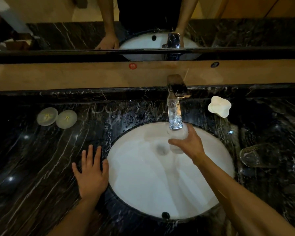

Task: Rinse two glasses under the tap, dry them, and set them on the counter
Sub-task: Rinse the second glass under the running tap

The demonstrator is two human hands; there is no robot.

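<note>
One clear glass (177,142) stands upright under the tap (174,114), over the white sink (143,184). The second clear glass (259,155) sits on the dark counter (41,159), right of the sink.

Two round pale lids or coasters (56,118) with yellow marks are sitting side by side, touching, on the black marble left of the basin. A white star-shaped soap dish (220,106) is sitting near the back wall on the right. A red round sticker (133,66) and a dark round sticker (214,64) are sticking to the tan ledge. A mirror (58,34) is running along above the ledge.
</note>
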